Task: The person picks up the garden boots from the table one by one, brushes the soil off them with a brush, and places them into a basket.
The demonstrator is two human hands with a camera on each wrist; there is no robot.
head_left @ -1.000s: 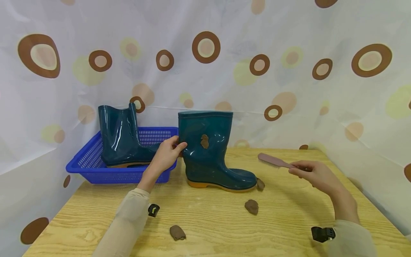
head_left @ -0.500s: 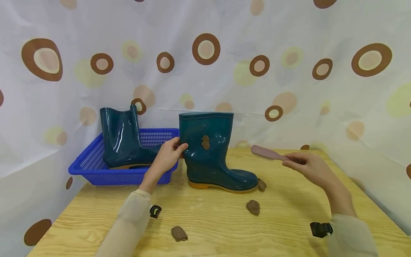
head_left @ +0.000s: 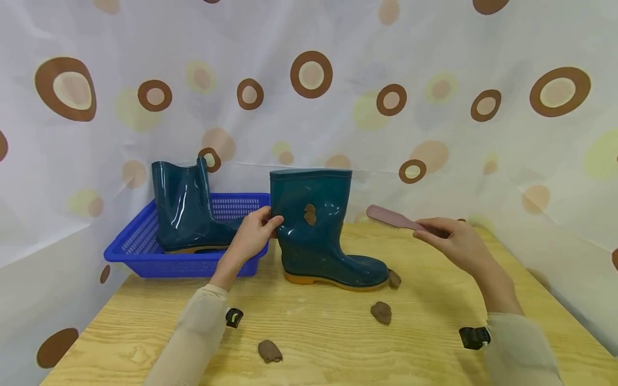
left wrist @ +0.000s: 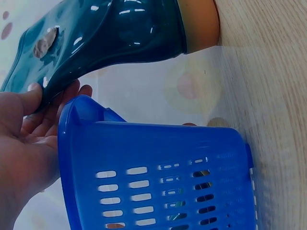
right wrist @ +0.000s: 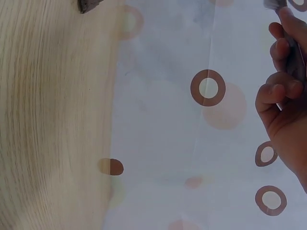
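Observation:
A dark green rubber boot (head_left: 311, 241) stands upright on the wooden table, toe to the right. On its shaft sticks a brown lump of what looks like mud (head_left: 310, 214). My left hand (head_left: 251, 233) pinches the back of the shaft, thumb on the near side, as the left wrist view also shows. To the right of the boot, raised above the table, my right hand (head_left: 456, 241) grips a pinkish brush (head_left: 388, 216) by its handle. The brush head points left toward the shaft, apart from it. In the right wrist view, fingers curl round the brush handle (right wrist: 296, 62).
A blue plastic basket (head_left: 193, 265) at the back left holds a second green boot (head_left: 181, 209). Brown lumps lie on the table: one at the toe (head_left: 394, 279), one in front of it (head_left: 381, 312), one near the front (head_left: 269, 351). A patterned sheet (head_left: 463, 177) hangs behind.
My right hand has moved left and slightly up with the brush, bringing it closer to the boot's shaft. The left hand stays on the boot, which keeps its place.

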